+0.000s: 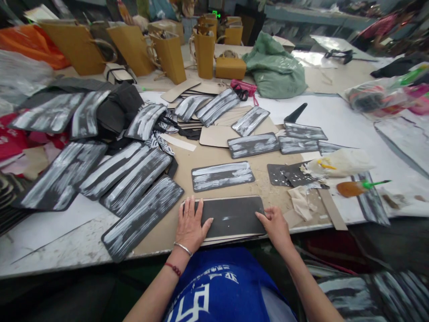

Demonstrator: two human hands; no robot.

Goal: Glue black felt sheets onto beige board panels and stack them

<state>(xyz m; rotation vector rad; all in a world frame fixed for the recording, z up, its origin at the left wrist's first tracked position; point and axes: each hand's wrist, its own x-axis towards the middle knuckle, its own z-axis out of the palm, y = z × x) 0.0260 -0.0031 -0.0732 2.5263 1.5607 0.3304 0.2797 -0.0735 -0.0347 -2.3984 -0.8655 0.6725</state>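
Observation:
A black rounded-corner panel [231, 217] lies at the table's front edge, on top of one or more beige panels [217, 241] whose edges show beneath. My left hand [190, 223] rests flat across its left end, fingers stretched and thumb spread. At the right end, my right hand [275, 223] pinches the edge, thumb on top and the other fingers partly hidden. Just behind is a black panel streaked with white paste [223, 175]. More streaked panels [142, 218] lie to the left, some overlapping.
Right of my hands are a glue bottle with a green nozzle [351, 188], a plastic bag [342, 163], a spattered dark board [284, 174] and a cardboard strip [331, 208]. Farther back stand tan handled boxes [167, 56] and a green sack [275, 67]. A person [375, 33] is at far right.

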